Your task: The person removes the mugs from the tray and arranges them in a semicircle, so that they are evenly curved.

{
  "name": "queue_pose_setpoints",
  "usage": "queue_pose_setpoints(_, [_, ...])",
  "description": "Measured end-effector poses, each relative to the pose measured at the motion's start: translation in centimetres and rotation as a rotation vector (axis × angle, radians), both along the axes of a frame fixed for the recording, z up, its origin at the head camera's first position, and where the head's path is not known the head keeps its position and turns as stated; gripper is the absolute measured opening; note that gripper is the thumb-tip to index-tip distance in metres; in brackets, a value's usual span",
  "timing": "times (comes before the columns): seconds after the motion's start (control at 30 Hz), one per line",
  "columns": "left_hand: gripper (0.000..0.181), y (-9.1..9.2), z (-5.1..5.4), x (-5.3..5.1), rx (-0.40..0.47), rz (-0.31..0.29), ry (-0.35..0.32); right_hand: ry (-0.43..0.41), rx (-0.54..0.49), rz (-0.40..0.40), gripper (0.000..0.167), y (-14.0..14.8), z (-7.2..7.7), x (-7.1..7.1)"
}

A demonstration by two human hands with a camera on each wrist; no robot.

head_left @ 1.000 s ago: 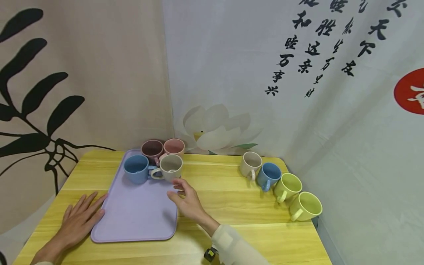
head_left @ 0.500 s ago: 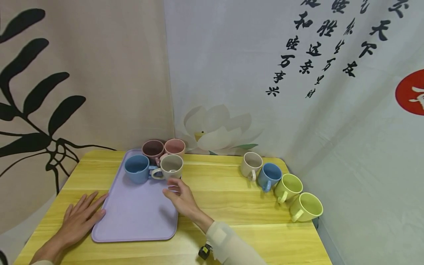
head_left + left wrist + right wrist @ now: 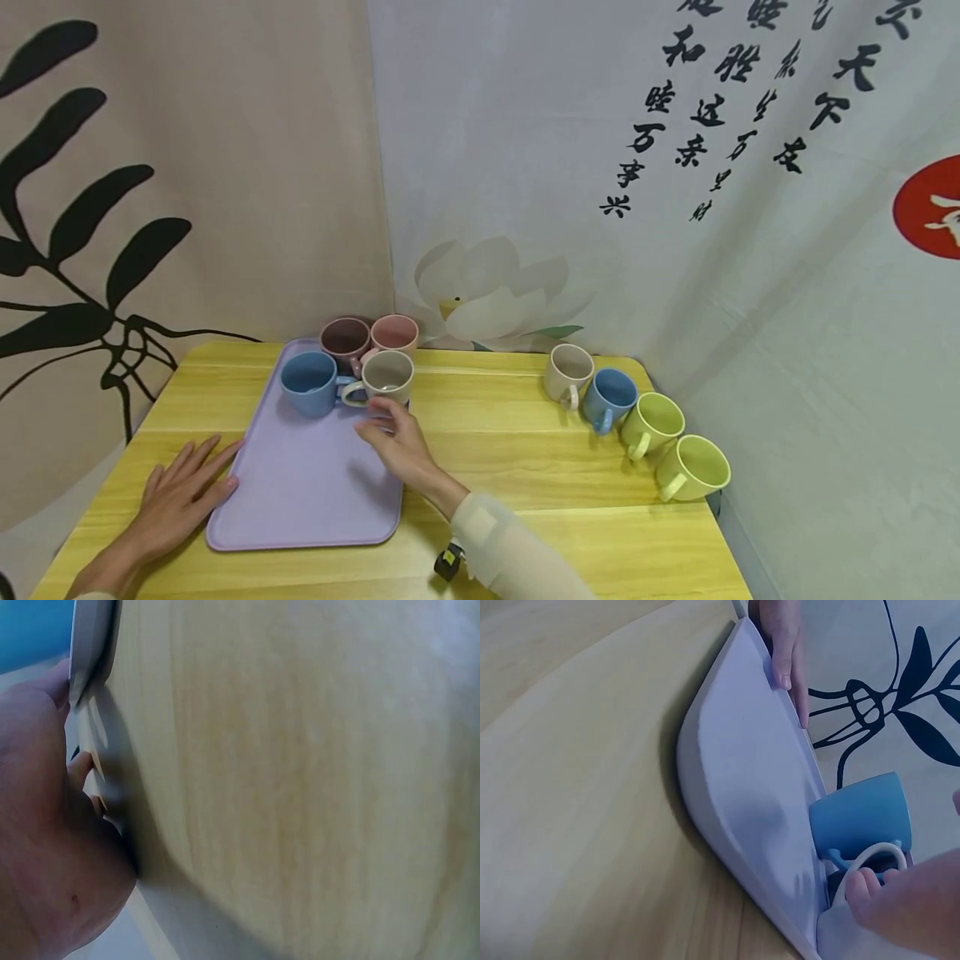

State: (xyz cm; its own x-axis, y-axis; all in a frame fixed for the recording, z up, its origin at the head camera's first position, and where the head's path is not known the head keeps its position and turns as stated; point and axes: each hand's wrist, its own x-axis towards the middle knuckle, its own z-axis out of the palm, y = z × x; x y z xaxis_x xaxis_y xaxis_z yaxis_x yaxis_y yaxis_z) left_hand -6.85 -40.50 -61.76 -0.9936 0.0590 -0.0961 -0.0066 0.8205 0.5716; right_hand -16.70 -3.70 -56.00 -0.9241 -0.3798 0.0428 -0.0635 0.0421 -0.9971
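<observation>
I see the grey mug [image 3: 388,376] just beyond the right hand [image 3: 401,443], handle leftward; those relaxed fingers look empty. The left hand [image 3: 176,502], farther off, lies flat at the tray [image 3: 300,508]

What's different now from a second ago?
The right hand has moved left across the purple tray, in front of the gray mug on it, toward its handle. No grip or release is visible. The left hand stays at the tray's left edge; that mug and the tray's blue mug stay put.
</observation>
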Motion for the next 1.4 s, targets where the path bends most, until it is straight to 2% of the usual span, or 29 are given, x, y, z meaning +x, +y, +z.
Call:
queue_pose_setpoints(0.43, [0.072, 0.1, -0.1, 0.1, 0.009, 0.004, -0.006, -0.047, 0.057, 0.045, 0.065, -1.9, 0.1, -0.8])
queue_pose_setpoints(0.67, [0.071, 0.2, 0.4, 0.1, -0.005, 0.004, -0.001, -0.107, 0.049, 0.033, 0.063, -2.8, 0.0, -1.4])
queue_pose_setpoints(0.97, [0.07, 0.2, 0.2, 0.2, -0.006, 0.01, 0.009, -0.14, 0.046, 0.021, 0.063, -4.2, -0.4, -2.1])
queue_pose_setpoints(1.4, [0.07, 0.2, 0.1, 0.2, -0.005, 0.009, 0.014, -0.159, -0.017, -0.033, 0.048, -4.5, -0.9, -1.2])
